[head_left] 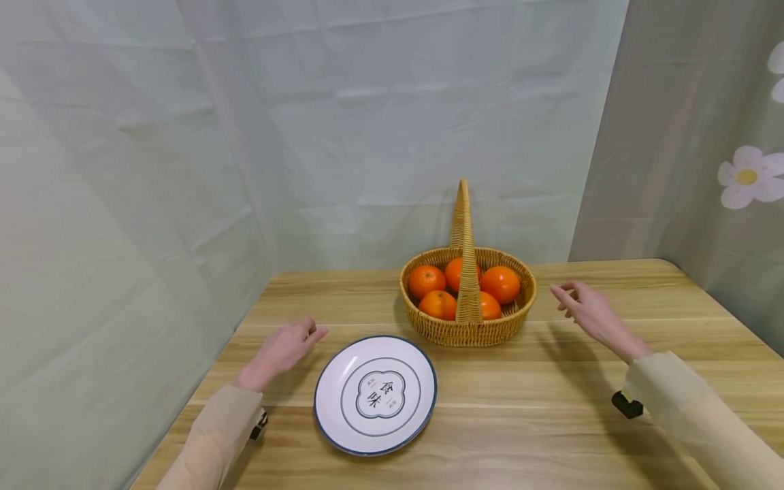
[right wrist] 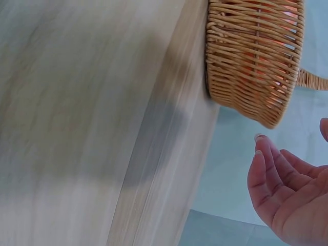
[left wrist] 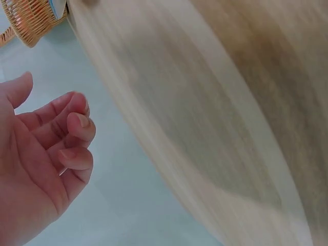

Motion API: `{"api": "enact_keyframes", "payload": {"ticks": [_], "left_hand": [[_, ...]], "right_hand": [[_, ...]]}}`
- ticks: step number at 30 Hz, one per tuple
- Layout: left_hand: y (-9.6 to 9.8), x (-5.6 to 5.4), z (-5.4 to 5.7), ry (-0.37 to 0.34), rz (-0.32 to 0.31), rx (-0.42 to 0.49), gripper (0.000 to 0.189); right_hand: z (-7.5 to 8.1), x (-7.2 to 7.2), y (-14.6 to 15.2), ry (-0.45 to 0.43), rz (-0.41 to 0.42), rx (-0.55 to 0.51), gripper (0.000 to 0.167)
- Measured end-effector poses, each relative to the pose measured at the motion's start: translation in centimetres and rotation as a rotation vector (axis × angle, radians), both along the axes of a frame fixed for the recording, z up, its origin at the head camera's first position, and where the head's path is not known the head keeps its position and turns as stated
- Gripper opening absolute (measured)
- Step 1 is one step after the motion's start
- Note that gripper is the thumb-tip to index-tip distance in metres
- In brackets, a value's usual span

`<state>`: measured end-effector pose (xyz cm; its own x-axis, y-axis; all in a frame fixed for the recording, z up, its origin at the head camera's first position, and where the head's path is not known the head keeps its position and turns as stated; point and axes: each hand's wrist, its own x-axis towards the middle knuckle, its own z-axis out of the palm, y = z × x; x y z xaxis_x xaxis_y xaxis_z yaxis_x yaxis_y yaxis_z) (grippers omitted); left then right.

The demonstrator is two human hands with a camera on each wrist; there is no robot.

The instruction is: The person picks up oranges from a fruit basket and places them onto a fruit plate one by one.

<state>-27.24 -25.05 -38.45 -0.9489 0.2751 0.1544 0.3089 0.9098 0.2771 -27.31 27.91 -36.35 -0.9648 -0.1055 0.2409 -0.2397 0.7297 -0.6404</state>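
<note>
A wicker basket (head_left: 468,333) with a tall arched handle holds several oranges (head_left: 500,284) at the back of the table. In front of it, to the left, lies a white plate (head_left: 333,398) with a blue rim and dark characters at its centre. My left hand (head_left: 284,349) hovers beside the plate's upper left edge, apart from it, and in the left wrist view its fingers (left wrist: 77,125) hang loosely curled around nothing. To the right of the basket my right hand (head_left: 591,312) is raised above the table, holding nothing; its relaxed fingers (right wrist: 271,171) point toward the basket without touching it.
The wooden table (head_left: 514,422) ends at a back edge close behind the basket. Pale cloth (head_left: 380,136) hangs behind and at the left; a grey curtain (head_left: 667,156) with white flowers hangs at the right.
</note>
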Motion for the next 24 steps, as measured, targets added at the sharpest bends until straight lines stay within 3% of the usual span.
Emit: {"api": "enact_keyframes", "payload": {"ticks": [10,24], "left_hand": [[0.2,0.0,-0.3,-0.04,-0.025,-0.007,0.031],[1.0,0.4,-0.5,-0.088,-0.087,0.052,0.024]], "right_hand": [[0.1,-0.8,-0.9,-0.048,0.02,-0.091,0.059],[-0.5,-2.0,-2.1,-0.058,0.002,-0.11,0.056]]}}
